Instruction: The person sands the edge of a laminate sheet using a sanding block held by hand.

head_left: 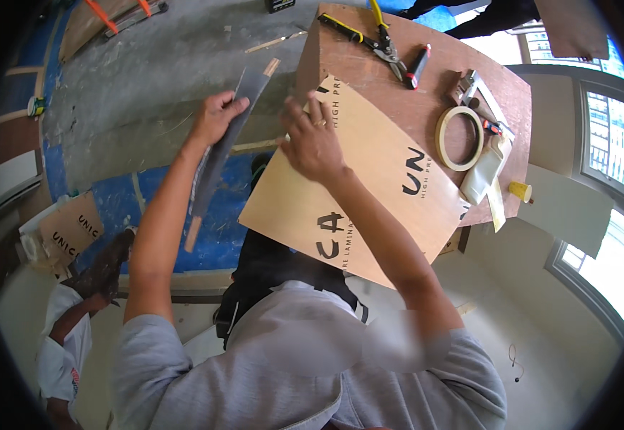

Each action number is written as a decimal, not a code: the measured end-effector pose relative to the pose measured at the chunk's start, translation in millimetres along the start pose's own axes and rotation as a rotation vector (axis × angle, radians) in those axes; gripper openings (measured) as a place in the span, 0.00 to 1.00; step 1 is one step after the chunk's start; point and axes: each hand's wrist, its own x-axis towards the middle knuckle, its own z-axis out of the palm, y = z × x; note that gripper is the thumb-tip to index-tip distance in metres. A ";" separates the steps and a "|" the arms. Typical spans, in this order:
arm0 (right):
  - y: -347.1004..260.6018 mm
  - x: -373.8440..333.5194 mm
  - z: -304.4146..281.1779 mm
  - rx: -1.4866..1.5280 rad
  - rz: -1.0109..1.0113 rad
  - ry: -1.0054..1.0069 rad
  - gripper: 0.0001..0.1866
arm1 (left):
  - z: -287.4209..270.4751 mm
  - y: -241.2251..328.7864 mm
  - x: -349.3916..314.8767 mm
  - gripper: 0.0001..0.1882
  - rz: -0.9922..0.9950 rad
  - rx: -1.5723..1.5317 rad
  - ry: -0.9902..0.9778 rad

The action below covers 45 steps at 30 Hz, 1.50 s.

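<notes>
My left hand (220,115) is closed around a long, thin dark grey strip (220,159) with bare tan patches at both ends. The strip slants from upper right to lower left, held in the air above the floor. Over a tan laminate sheet (369,186) with dark print, my right hand (313,140) has its fingers apart and slightly smeared by motion. It is near the sheet's left edge; whether it touches the sheet I cannot tell. That sheet lies across the near part of a reddish-brown wooden worktop (426,43), its lower corner jutting out over my body.
On the worktop are yellow-handled snips (376,43), a red-and-black tool (418,67), a masking tape roll (459,138) and a metal-framed tool (485,100). A yellow cup (520,190) stands beside it. Another person (68,344) is at lower left, near blue floor sheeting (154,208).
</notes>
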 end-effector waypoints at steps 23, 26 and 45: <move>78.3 8.6 -9.4 0.116 0.409 0.231 0.23 | 32.7 -26.7 -79.5 0.15 0.012 0.172 0.022; 75.0 7.3 -6.9 0.018 0.196 0.244 0.22 | 29.4 -2.2 -63.7 0.16 0.086 0.294 0.066; 99.4 33.3 -1.6 0.692 0.288 0.612 0.29 | 97.3 89.7 -16.0 0.16 0.487 0.361 0.181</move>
